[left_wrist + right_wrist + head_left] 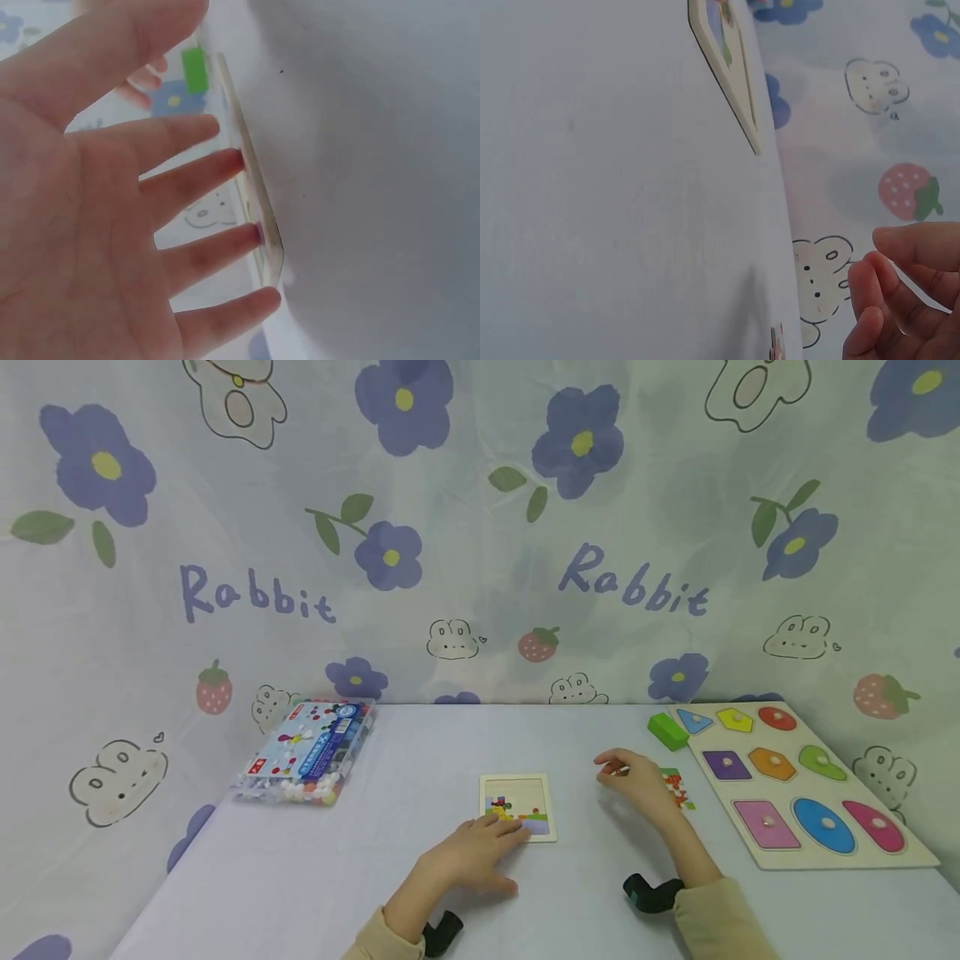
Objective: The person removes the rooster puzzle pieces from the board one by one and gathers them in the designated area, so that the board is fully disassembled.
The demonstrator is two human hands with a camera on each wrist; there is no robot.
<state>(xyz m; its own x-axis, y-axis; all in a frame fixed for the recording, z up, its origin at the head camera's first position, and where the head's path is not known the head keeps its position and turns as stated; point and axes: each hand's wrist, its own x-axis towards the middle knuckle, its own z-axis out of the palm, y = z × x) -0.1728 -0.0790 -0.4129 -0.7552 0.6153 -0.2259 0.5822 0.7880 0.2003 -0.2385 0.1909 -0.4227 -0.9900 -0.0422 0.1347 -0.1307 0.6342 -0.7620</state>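
Observation:
A small wooden puzzle tray (pixel 534 783) with a pale rim lies mid-table, its lower part filled with a coloured picture. My left hand (pixel 474 853) rests on its lower left, fingers spread and fairly straight. In the left wrist view, fingertips touch the tray's edge (pixel 255 165). Off to the tray's right hovers my right hand (pixel 641 783), fingers loosely bent; the right wrist view shows nothing between thumb and fingers (pixel 866 292). Beside that wrist lie red, green and white puzzle pieces (pixel 678 789), partly hidden by the hand.
A shape board with knobbed pieces (pixel 813 793) takes up the right side. By its far left corner sits a green block (pixel 667 732). At the back left stands a clear plastic box (pixel 307 752) of coloured parts. Patterned cloth (pixel 480 568) hangs behind the table.

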